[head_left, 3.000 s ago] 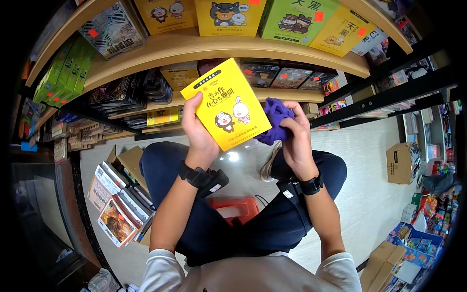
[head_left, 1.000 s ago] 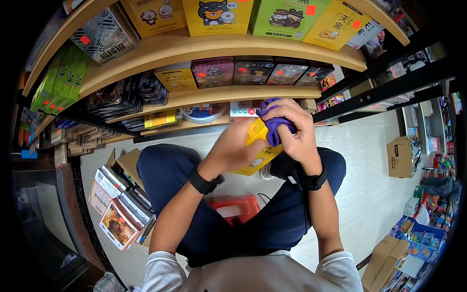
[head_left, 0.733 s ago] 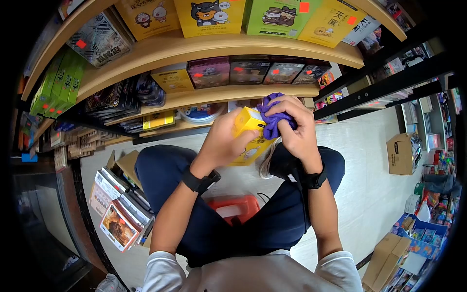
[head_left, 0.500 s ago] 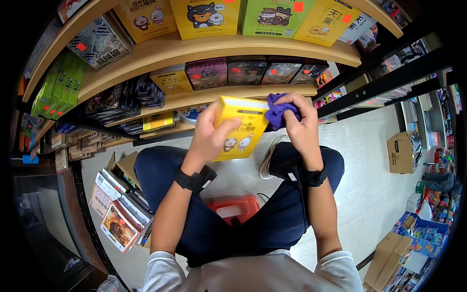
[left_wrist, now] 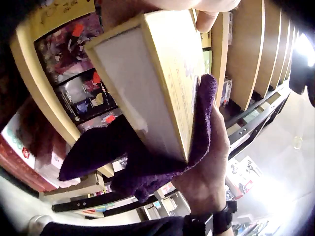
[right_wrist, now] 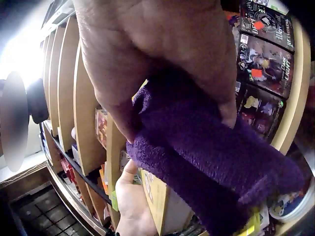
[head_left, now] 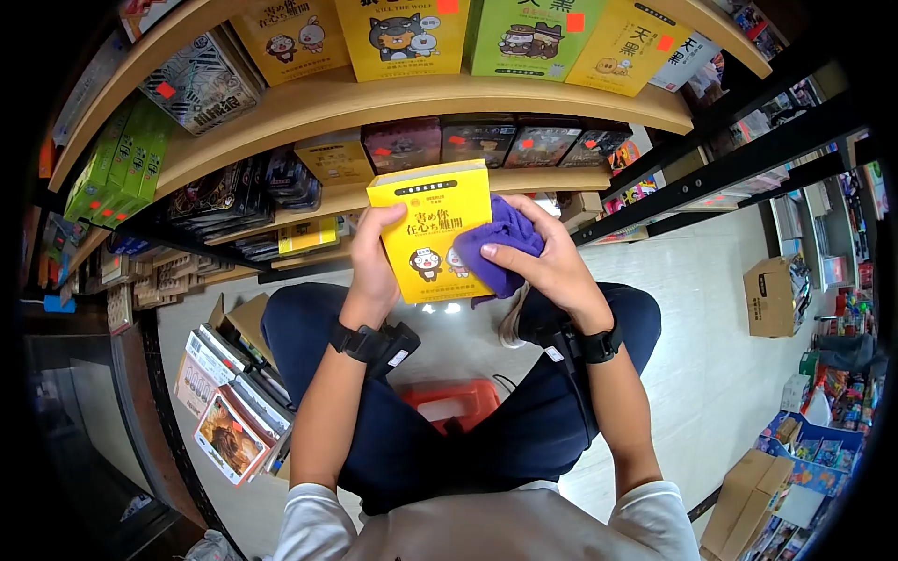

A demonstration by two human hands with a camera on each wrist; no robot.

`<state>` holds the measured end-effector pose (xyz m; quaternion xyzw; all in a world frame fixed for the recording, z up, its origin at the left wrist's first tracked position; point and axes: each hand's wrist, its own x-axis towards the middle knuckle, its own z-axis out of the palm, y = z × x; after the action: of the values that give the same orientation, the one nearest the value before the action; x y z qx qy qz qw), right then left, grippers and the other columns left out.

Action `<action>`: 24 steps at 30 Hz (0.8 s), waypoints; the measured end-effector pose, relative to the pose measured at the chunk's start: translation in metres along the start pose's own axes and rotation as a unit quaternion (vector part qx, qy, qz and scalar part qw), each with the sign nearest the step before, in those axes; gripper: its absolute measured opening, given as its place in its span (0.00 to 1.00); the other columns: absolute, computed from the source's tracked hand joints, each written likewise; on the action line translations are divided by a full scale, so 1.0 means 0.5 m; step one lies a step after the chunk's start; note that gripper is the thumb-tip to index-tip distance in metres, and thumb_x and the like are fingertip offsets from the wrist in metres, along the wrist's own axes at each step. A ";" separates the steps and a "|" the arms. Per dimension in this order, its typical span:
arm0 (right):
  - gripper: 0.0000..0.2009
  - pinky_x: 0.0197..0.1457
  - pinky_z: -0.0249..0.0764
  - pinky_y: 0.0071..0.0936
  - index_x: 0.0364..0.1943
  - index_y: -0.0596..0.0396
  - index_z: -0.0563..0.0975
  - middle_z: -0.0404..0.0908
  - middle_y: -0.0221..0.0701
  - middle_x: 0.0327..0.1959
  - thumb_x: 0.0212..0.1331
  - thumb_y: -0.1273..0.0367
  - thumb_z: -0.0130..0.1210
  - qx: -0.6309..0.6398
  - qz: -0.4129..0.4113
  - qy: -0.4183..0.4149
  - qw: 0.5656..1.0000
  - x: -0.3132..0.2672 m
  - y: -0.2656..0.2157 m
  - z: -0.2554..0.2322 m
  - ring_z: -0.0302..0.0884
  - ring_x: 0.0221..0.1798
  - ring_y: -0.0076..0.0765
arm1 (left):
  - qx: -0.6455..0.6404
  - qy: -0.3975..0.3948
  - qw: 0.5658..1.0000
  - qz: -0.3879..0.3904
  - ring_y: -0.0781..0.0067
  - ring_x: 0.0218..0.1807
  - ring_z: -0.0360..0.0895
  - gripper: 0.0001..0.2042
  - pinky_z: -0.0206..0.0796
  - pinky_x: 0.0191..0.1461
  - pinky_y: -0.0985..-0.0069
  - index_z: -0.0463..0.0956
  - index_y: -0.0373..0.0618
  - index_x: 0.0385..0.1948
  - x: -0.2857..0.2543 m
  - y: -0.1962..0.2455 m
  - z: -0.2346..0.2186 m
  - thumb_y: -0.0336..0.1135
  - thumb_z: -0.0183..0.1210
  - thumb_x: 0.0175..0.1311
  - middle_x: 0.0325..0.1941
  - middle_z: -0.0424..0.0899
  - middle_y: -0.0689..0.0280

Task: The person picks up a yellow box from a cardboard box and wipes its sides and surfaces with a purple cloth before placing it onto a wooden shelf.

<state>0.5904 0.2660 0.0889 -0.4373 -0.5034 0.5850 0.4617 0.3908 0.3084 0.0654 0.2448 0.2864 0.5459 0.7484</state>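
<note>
A yellow box (head_left: 426, 229) with two cartoon figures faces up in front of the shelves. My left hand (head_left: 374, 262) grips its left edge, thumb on the front. My right hand (head_left: 557, 266) holds a purple cloth (head_left: 505, 245) around the box's lower right side, thumb on the cloth over the front. In the left wrist view the box (left_wrist: 170, 73) shows a pale side, with the cloth (left_wrist: 147, 172) wrapped under its corner. The right wrist view has the cloth (right_wrist: 197, 142) bunched beneath my right hand (right_wrist: 162, 44).
Yellow and green boxes stand on the upper shelf (head_left: 374, 101), darker boxes on the one below. A carton of books (head_left: 229, 393) is at left, a red object (head_left: 454, 404) between the legs, and a brown carton (head_left: 772, 297) at right.
The box came from tilted between the hands to facing up more squarely. The cloth moved from its upper right edge to the lower right side, and now covers part of the front.
</note>
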 end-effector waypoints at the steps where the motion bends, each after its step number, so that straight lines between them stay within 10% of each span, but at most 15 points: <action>1: 0.24 0.56 0.72 0.22 0.55 0.62 0.70 0.78 0.31 0.49 0.54 0.75 0.65 -0.011 -0.016 0.015 1.000 0.000 0.002 0.003 0.75 0.51 0.23 | 0.006 0.003 1.000 0.005 0.66 0.46 0.79 0.16 0.69 0.52 0.74 0.73 0.35 0.46 0.002 -0.005 -0.004 0.37 0.50 0.61 0.45 0.80 0.57; 9: 0.25 0.55 0.71 0.23 0.52 0.62 0.73 0.78 0.31 0.47 0.46 0.76 0.65 -0.115 -0.115 0.156 0.974 -0.005 0.022 0.022 0.75 0.50 0.23 | 0.257 0.018 0.955 0.148 0.73 0.54 0.72 0.23 0.65 0.56 0.76 0.56 0.36 0.55 0.000 -0.032 0.030 0.37 0.56 0.66 0.51 0.72 0.56; 24: 0.24 0.51 0.73 0.28 0.48 0.58 0.76 0.79 0.37 0.43 0.42 0.74 0.70 -0.215 -0.198 0.107 0.950 0.002 0.027 0.028 0.78 0.46 0.37 | 0.281 -0.006 0.945 0.168 0.66 0.56 0.73 0.38 0.68 0.58 0.69 0.48 0.38 0.60 -0.005 -0.041 0.035 0.29 0.68 0.52 0.54 0.70 0.56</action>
<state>0.5752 0.2635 0.0772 -0.4776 -0.6414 0.3098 0.5143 0.4162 0.2991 0.0643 0.4933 0.3783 0.5597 0.5480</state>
